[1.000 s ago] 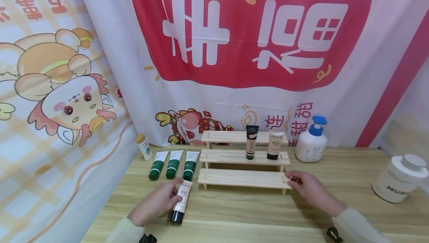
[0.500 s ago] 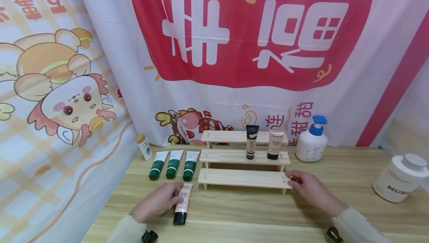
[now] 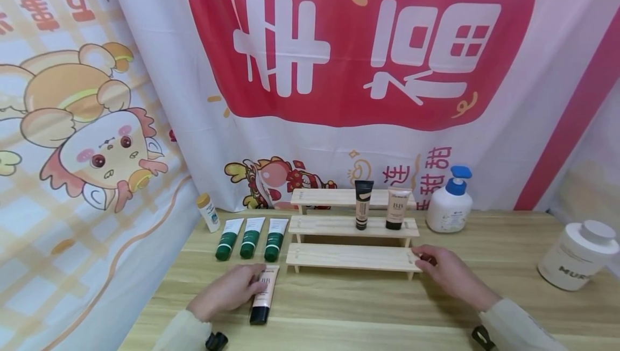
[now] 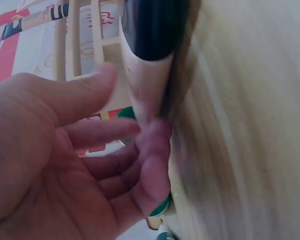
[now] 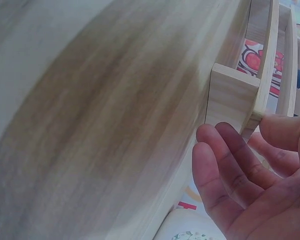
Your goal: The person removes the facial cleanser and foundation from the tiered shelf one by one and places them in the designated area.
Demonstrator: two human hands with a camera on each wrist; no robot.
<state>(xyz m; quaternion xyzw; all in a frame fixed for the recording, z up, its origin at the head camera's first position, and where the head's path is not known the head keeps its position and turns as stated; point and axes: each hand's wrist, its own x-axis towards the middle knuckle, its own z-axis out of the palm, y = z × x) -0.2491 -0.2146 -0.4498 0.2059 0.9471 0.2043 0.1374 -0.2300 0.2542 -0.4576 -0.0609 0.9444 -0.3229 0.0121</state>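
Observation:
A BB cream tube [image 3: 264, 289] with a black cap lies on the table, cap toward the person. My left hand [image 3: 230, 292] is at its left side, fingers beside its upper end. In the left wrist view the thumb [image 4: 97, 92] stands a little off the tube, and the fingertips are close to or touching it. My right hand [image 3: 448, 273] pinches the right end of the lowest step of a wooden three-step rack [image 3: 349, 258]. A black-capped tube [image 3: 362, 205] and another BB cream tube [image 3: 397, 210] stand upright on its middle step.
Several items surround the rack: green-and-white tubes [image 3: 249, 238] in a row to the left, a small yellow-capped bottle [image 3: 208, 212] behind them, a blue-topped pump bottle [image 3: 450, 203] at the right rear, and a white jar [image 3: 576, 259] far right. A printed cloth [image 3: 358, 141] hangs behind the table [image 3: 368, 308].
The BB cream tube has come slightly toward the person, away from the green tubes, and lies flat. My left hand shifted slightly with it. The right hand stays at the rack.

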